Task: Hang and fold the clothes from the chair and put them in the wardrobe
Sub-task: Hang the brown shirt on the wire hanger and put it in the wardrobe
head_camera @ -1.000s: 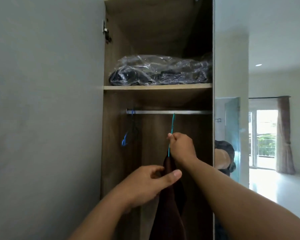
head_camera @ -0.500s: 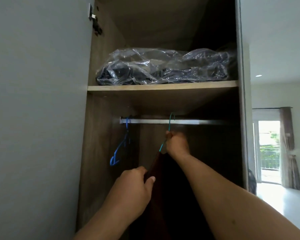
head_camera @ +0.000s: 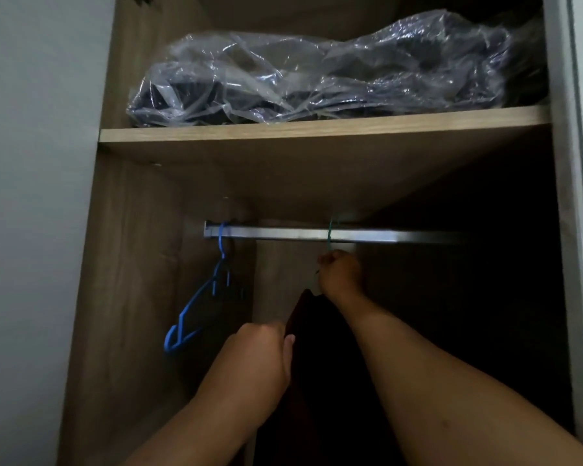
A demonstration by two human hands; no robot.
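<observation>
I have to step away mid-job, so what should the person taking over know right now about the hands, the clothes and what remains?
Right hand grips the neck of the green hanger, whose hook is over the rail.
Left hand pinches the edge of the dark garment hanging from that hanger.
Done: this garment is on the rail.
Left: let go, straighten it if needed; an empty blue hanger hangs at the rail's left end. The chair is out of view.

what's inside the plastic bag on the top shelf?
The clear plastic bag on the shelf holds dark, blue-black bundled fabric. Crinkles and glare hide which items, and its back end sits in shadow.
</observation>
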